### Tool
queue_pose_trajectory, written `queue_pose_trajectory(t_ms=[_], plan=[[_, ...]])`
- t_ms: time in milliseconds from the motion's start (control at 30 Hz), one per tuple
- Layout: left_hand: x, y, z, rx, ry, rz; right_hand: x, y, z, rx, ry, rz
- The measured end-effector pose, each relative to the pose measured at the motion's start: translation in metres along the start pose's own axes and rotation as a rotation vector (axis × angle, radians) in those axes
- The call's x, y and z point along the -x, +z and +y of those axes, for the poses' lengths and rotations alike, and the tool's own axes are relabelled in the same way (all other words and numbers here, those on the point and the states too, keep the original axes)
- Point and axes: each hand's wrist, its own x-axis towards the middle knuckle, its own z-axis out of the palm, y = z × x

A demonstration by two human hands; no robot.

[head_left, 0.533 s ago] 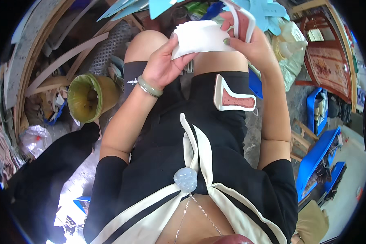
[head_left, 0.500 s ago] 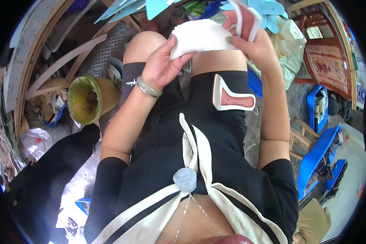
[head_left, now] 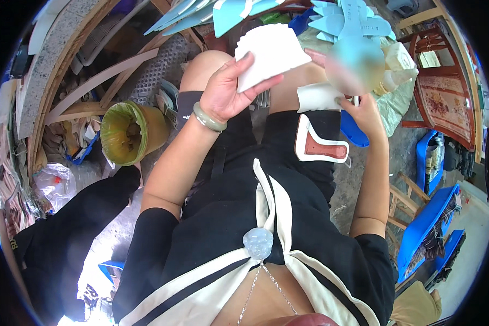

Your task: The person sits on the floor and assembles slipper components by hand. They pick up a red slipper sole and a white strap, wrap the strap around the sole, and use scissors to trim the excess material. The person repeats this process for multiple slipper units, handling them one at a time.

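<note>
A stack of thin white curved pieces (head_left: 271, 53), edges fanned out, is gripped between the thumb and fingers of my left hand (head_left: 221, 89) above my thigh. To the right, my right hand (head_left: 368, 117) pinches a single white piece (head_left: 318, 98) under its thumb. A blurred patch hides much of this hand, and I cannot make out what else it holds. Below, an L-shaped piece (head_left: 325, 146) with a white border and reddish-brown middle lies on my right thigh.
Light-blue cut pieces (head_left: 358, 19) are piled beyond my hands. A lined yellow bin (head_left: 130, 133) stands at left. Blue trays (head_left: 426, 231) of small parts sit at right, below a reddish wooden chair (head_left: 437, 81). A black cloth (head_left: 76, 239) hangs at lower left.
My right hand has come down and outward from the stack, with a white piece now under its thumb. The left hand still holds the stack, now tilted more upright.
</note>
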Motion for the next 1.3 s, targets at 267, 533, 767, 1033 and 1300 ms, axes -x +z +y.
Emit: queue_pose_trajectory(t_ms=[267, 533, 767, 1033, 1300], plan=[[0.005, 0.041, 0.011, 0.249, 0.021, -0.132, 0.013, -0.027, -0.014, -0.378, 0.064, 0.357], [0.011, 0.097, 0.005, -0.138, 0.133, -0.157, 0.070, 0.026, -0.120, -0.284, -0.373, 0.399], [0.021, 0.130, -0.007, -0.169, 0.206, -0.373, 0.083, 0.079, -0.122, -0.094, -0.508, 0.450], [0.026, 0.135, -0.014, -0.170, 0.235, -0.366, 0.078, 0.082, -0.129, -0.031, -0.531, 0.539], [0.023, 0.130, -0.017, -0.161, 0.247, -0.312, 0.072, 0.085, -0.121, -0.045, -0.566, 0.555]])
